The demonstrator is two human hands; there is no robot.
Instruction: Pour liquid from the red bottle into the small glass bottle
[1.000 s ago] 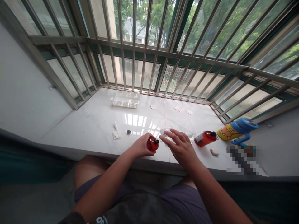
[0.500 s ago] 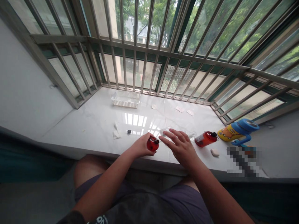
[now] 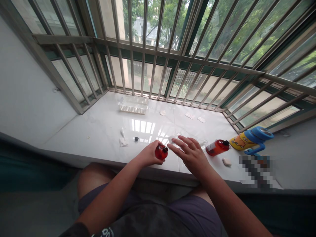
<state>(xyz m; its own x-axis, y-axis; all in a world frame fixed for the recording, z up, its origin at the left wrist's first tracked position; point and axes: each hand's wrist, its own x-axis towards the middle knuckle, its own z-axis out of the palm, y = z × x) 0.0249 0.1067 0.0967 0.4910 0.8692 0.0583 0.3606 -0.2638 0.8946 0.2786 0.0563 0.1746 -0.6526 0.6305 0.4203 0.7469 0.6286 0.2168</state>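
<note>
My left hand (image 3: 150, 153) is wrapped round a small red bottle (image 3: 161, 152) with a black top, near the front edge of the white ledge (image 3: 103, 131). To its right, my right hand (image 3: 189, 151) is open, fingers spread, holding nothing; its fingertips are just apart from the bottle. Clear plastic wrap (image 3: 201, 141) lies behind the right hand, partly covered by it. A second red bottle (image 3: 217, 147), with a black top and a pale label, stands right of that hand. A small black cap (image 3: 136, 139) lies on the ledge, left of the held bottle.
At the back sits a white perforated basket (image 3: 133, 106). Crumpled white tissue (image 3: 123, 141) and pale flat pieces (image 3: 189, 116) are scattered on the ledge. On the right are a blue and yellow flask (image 3: 250, 138), a whitish lump (image 3: 226, 162) and a blurred-out patch. Metal window bars (image 3: 158, 56) enclose the far side.
Both hands hold nearly the same pose, the left one still round the bottle. The view has shifted very slightly.
</note>
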